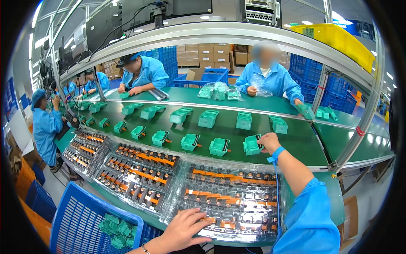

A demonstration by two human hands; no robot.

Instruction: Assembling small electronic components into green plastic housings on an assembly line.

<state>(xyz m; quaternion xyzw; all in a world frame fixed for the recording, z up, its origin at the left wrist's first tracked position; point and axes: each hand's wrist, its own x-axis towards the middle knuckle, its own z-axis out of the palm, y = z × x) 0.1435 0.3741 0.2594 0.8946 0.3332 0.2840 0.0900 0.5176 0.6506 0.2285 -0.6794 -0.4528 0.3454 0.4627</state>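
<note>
My right hand (270, 143) reaches over the green conveyor belt (292, 146), its fingers closed at the right edge of a green plastic housing (251, 146). A dark part shows along that edge, partly behind my fingers. A blue wrist strap (277, 153) with a cord circles my right wrist. Near the front edge, my left hand (184, 230) lies with fingers spread on the left side of a clear plastic tray (182, 199). Rows of small black parts with orange flat ribbons (230, 198) fill this tray. Its fingertips touch the nearest row; whether they hold anything is hidden.
More filled clear trays (133, 173) lie to the left. Two rows of green housings (208, 119) run along the belt. A blue basket (78, 211) with green pieces stands at lower left. An aluminium frame (359, 122) rises at right. Across the belt, a co-worker (270, 76) holds a green piece.
</note>
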